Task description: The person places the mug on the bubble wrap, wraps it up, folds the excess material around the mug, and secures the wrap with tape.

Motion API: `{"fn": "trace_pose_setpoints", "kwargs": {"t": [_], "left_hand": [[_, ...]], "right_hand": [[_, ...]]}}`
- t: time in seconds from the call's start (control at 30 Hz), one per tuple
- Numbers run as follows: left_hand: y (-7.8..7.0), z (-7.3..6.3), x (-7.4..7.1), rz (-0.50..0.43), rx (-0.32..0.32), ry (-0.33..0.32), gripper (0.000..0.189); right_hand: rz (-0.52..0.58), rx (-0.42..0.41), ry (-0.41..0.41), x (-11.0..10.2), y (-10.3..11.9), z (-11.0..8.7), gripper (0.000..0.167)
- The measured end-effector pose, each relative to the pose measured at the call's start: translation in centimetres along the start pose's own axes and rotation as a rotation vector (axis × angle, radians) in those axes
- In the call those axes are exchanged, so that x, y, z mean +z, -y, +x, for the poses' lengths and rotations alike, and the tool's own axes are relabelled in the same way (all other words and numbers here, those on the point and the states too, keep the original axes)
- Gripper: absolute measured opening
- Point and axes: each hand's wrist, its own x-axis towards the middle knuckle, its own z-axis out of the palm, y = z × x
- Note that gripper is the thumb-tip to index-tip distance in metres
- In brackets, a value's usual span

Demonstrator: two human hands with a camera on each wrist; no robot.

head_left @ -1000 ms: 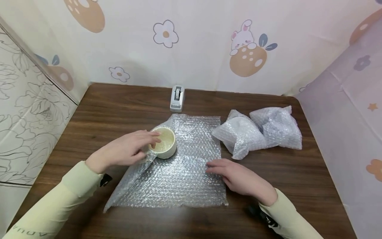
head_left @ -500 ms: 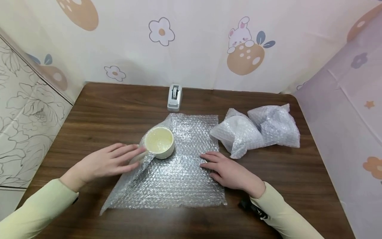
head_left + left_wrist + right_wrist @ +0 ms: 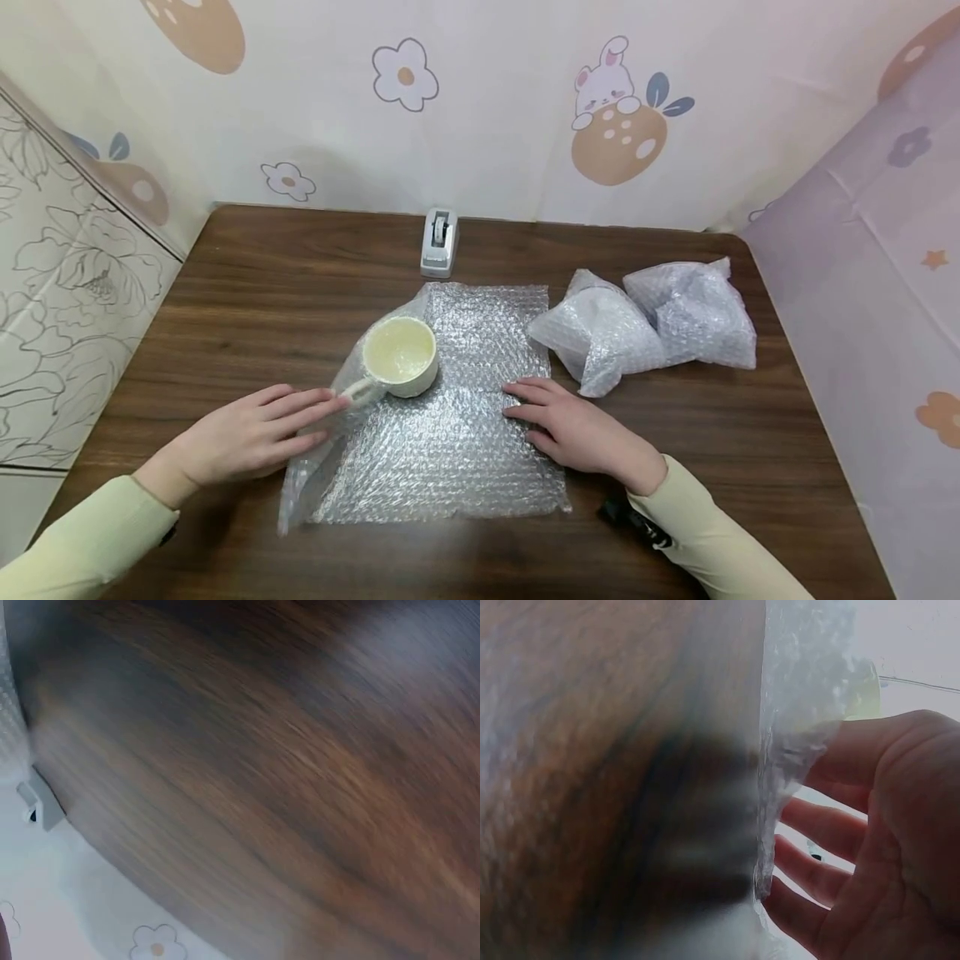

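Note:
A cream cup (image 3: 400, 354) stands upright on the left part of a sheet of bubble wrap (image 3: 465, 467), its handle (image 3: 362, 387) pointing toward the lower left. My left hand (image 3: 247, 429) lies over the sheet's folded left edge, fingers extended and fingertips right by the handle. That hand is out of sight in the left wrist view. On the opposite side, my right hand (image 3: 577, 425) rests with spread fingers on the sheet's right edge. In the right wrist view, the right hand's relaxed fingers (image 3: 810, 870) meet the bubble wrap (image 3: 802, 675) along its edge.
Two bubble-wrapped bundles (image 3: 615, 337) (image 3: 697, 317) lie together at the right of the brown table (image 3: 255, 275). A white tape dispenser (image 3: 439, 242) stands at the back, near the patterned wall covering (image 3: 495, 125).
My left hand has drawn back left from the cup to the wrap's left edge, uncovering the handle. The sheet's lower left corner has shifted right. My right hand has settled farther onto the wrap.

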Motion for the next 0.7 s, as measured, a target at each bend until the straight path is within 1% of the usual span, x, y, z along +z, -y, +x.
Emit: {"fn": "trace_pose_setpoints", "kwargs": {"t": [0.07, 0.17, 0.3, 0.37, 0.47, 0.53, 0.57, 0.63, 0.7], "left_hand": [[0.1, 0.5, -0.1, -0.056, -0.041, -0.046, 0.034], [0.2, 1.6, -0.2, -0.181, -0.115, -0.124, 0.030], [0.4, 3.1, -0.2, -0.311, -0.246, -0.200, 0.026], [0.4, 3.7, 0.0, -0.353, -0.332, -0.235, 0.024], [0.2, 4.6, 0.5, -0.357, -0.486, -0.297, 0.026], [0.2, 5.0, 0.9, -0.333, -0.585, -0.326, 0.033], [0.1, 5.3, 1.0, -0.314, -0.621, -0.335, 0.034], [0.2, 5.8, 1.4, -0.289, -0.662, -0.349, 0.037], [0.2, 6.4, 1.8, -0.290, -0.677, -0.341, 0.040]], "right_hand": [[-0.007, 0.001, -0.002, 0.0, 0.1, 0.0, 0.038], [-0.019, 0.002, -0.009, -0.1, 0.2, 0.2, 0.037], [-0.037, 0.003, -0.022, -0.3, 0.4, 0.4, 0.036], [-0.038, 0.006, -0.023, -0.5, 0.5, 0.6, 0.036], [-0.026, 0.018, -0.012, -0.7, 0.6, 0.7, 0.036], [-0.014, 0.027, -0.008, -0.8, 0.6, 0.8, 0.035], [-0.008, 0.030, -0.007, -0.8, 0.6, 0.8, 0.035], [-0.002, 0.030, -0.010, -0.7, 0.5, 0.8, 0.035], [0.002, 0.027, -0.015, -0.7, 0.4, 0.8, 0.035]]}}
